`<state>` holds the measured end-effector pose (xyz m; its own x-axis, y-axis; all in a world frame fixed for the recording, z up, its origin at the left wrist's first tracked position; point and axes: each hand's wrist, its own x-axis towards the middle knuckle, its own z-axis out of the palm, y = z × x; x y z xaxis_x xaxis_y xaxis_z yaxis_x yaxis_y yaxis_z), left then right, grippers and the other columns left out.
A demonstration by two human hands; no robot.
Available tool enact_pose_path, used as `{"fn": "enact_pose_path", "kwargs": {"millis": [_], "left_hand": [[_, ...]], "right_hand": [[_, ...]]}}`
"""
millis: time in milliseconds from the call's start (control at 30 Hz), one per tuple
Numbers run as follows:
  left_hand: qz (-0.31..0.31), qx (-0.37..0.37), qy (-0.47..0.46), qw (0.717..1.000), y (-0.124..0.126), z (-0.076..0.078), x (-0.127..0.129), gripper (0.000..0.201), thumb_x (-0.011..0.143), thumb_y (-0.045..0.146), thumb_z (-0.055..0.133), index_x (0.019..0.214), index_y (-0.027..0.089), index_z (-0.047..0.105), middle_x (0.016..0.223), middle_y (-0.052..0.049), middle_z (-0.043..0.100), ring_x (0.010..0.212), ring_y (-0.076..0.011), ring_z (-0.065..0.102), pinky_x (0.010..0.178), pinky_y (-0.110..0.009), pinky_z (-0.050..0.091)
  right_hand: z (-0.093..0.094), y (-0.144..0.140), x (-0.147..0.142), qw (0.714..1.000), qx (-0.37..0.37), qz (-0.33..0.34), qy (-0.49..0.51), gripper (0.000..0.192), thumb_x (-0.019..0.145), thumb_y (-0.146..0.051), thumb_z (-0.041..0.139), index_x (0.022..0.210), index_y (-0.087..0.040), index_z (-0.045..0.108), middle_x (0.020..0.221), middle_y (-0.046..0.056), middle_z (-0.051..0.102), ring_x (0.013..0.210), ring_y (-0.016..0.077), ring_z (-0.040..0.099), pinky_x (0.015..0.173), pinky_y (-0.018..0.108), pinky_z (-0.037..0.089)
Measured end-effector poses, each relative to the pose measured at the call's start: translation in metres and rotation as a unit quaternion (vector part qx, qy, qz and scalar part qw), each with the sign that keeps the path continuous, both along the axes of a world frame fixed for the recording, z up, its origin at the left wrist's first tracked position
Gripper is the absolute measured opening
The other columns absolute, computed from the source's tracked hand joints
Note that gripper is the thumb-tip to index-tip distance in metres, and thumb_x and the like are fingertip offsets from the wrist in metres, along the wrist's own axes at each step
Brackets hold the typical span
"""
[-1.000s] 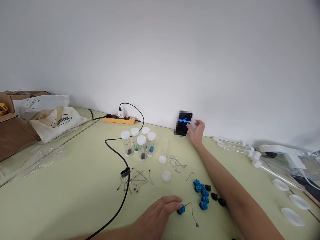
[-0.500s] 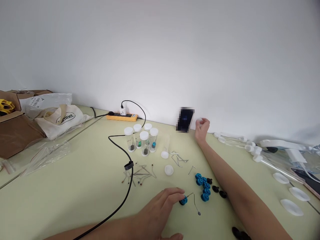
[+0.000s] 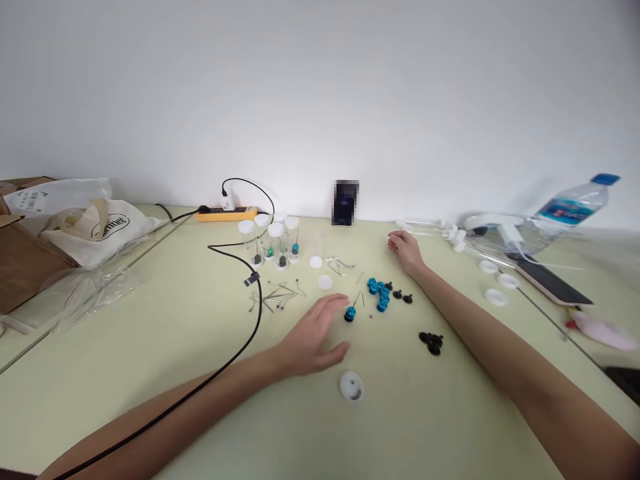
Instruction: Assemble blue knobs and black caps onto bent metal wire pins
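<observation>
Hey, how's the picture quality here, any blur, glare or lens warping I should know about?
Head view: even, soft light with only faint shadows under the left hand and right hand; no strong glare. The phone leaning on the wall is pixelated. Wide-lens distortion bends the table edges and tilts the water bottle. The small blue parts are too tiny for detail.

The only print I can read is on the cloth bag (image 3: 107, 227) at my far left: an oval logo, its letters ending in "mmet". The water bottle (image 3: 570, 207) label and the white packet (image 3: 55, 195) label are too small to read.
</observation>
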<state>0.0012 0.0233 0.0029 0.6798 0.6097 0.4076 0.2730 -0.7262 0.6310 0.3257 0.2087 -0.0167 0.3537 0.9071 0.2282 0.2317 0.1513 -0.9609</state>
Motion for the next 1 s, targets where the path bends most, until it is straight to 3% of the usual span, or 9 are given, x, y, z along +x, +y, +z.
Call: {"fn": "enact_pose_path", "kwargs": {"millis": [133,367,533,667,800,900,1000], "left_hand": [[0.034,-0.008,0.009,0.999,-0.002,0.001,0.001,0.06,0.087,0.028,0.054,0.141,0.018,0.03,0.144,-0.015,0.039,0.136,-0.0258,0.035,0.114,-0.043,0.032],[0.113,-0.045,0.036,0.992,0.006,-0.004,0.005,0.045,0.085,0.027,0.054,0.129,0.02,0.049,0.133,-0.01,0.048,0.129,-0.026,0.04,0.112,-0.044,0.032],[0.112,-0.069,0.023,0.991,0.024,-0.004,0.013,0.036,0.083,0.03,0.058,0.117,0.018,0.06,0.11,-0.008,0.058,0.102,-0.0206,0.056,0.093,-0.035,0.046],[0.145,-0.066,-0.019,0.987,0.031,-0.002,0.014,0.027,0.087,0.025,0.051,0.111,0.017,0.059,0.102,-0.006,0.058,0.091,-0.0154,0.054,0.082,-0.028,0.045],[0.145,-0.073,-0.037,0.986,0.028,0.0,0.01,0.025,0.086,0.022,0.052,0.108,0.017,0.062,0.102,-0.006,0.057,0.089,-0.0147,0.053,0.081,-0.028,0.044],[0.109,-0.091,-0.032,0.989,0.026,0.001,0.012,0.029,0.083,0.025,0.06,0.111,0.018,0.064,0.107,-0.006,0.059,0.087,-0.0143,0.054,0.08,-0.028,0.044],[0.066,-0.111,-0.031,0.991,0.025,0.001,0.02,0.035,0.078,0.028,0.068,0.112,0.019,0.065,0.109,-0.005,0.061,0.086,-0.0138,0.054,0.08,-0.027,0.045]], "right_hand": [[0.003,-0.06,-0.001,0.998,-0.019,0.047,-0.029,0.012,0.082,-0.026,0.064,0.083,-0.015,0.063,0.067,-0.002,0.056,0.059,0.0098,0.051,0.056,0.024,0.043],[0.007,-0.131,-0.007,0.99,-0.056,0.092,-0.091,0.023,0.08,-0.036,0.057,0.086,-0.016,0.066,0.075,0.003,0.062,0.047,0.0075,0.043,0.046,0.024,0.033],[0.012,-0.15,-0.02,0.979,-0.078,0.125,-0.138,0.028,0.085,-0.041,0.053,0.085,-0.017,0.068,0.06,-0.001,0.056,0.045,0.0088,0.042,0.049,0.025,0.034],[0.014,-0.154,-0.026,0.976,-0.085,0.138,-0.148,0.03,0.087,-0.044,0.052,0.086,-0.018,0.067,0.051,-0.003,0.048,0.045,0.0111,0.042,0.049,0.026,0.034],[0.025,-0.159,-0.027,0.98,-0.062,0.105,-0.159,0.025,0.087,-0.044,0.053,0.091,-0.021,0.063,0.061,-0.001,0.051,0.047,0.0117,0.043,0.051,0.028,0.035],[0.041,-0.173,-0.038,0.975,0.011,0.082,-0.208,0.018,0.088,-0.038,0.052,0.092,-0.023,0.062,0.076,0.003,0.055,0.051,0.0126,0.044,0.052,0.029,0.035],[0.052,-0.196,-0.06,0.968,0.063,0.102,-0.22,0.016,0.09,-0.036,0.05,0.093,-0.025,0.061,0.083,0.004,0.055,0.057,0.014,0.046,0.053,0.03,0.036]]}}
